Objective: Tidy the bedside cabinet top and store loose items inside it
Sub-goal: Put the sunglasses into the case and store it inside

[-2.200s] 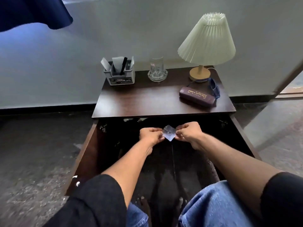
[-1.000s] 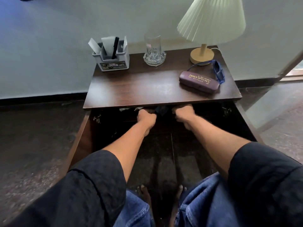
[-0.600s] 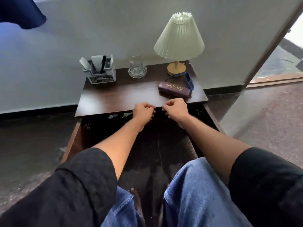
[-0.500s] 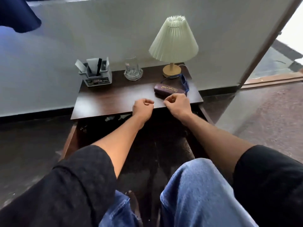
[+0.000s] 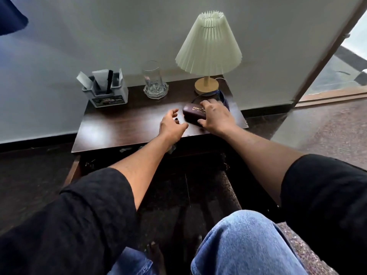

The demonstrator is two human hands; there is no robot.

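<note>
Resting on the dark brown wooden top of the bedside cabinet (image 5: 123, 124), toward its 3 o'clock side, lies a maroon hard-shell glasses case with gold lettering (image 5: 192, 114). The person's right hand (image 5: 215, 117) lies over the case's right half, fingers spread across its top and thumb at its near edge, touching it but not visibly clamped around it. The left hand (image 5: 171, 125) hovers just beside the case at its 9 o'clock end, palm down with fingers loosely parted, holding nothing. A pair of blue-framed glasses (image 5: 223, 98) lies behind the case at 1 o'clock, partly hidden by the right hand. At 12 o'clock of the case stands a table lamp with a cream pleated shade and round wooden base (image 5: 208, 46). A clear drinking glass in a cut-glass ashtray (image 5: 154, 82) stands near the back edge, and a grey plastic desk organiser holding papers and a black pen (image 5: 106, 89) sits at the 10 o'clock corner. Below the top, the cabinet stands open, its interior dark.
</note>
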